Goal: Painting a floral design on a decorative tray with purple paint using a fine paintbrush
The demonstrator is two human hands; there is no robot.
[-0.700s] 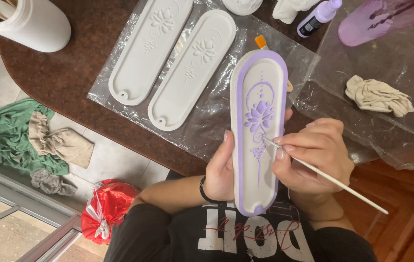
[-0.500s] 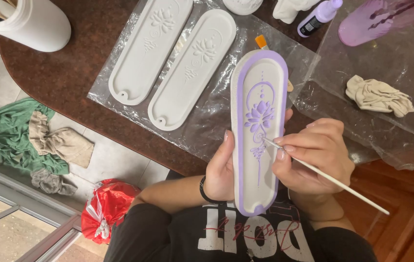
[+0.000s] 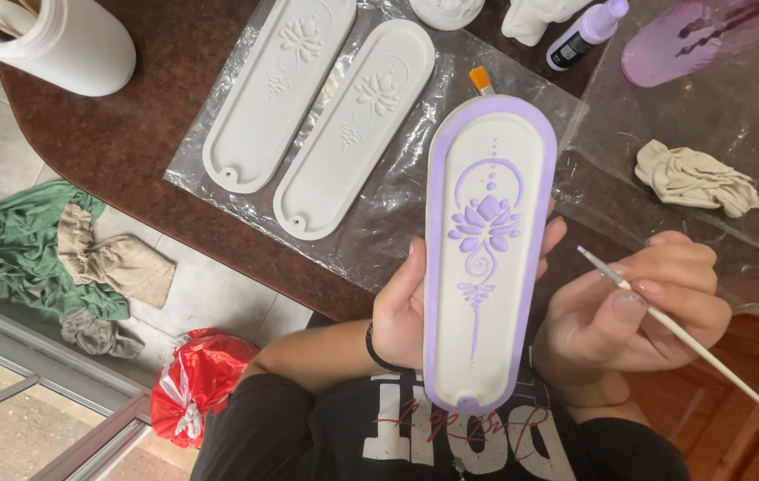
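Tray upright in L hand, R hand pinching brush

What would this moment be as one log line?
left hand: holds purple-rimmed tray | right hand: holds thin brush, off tray
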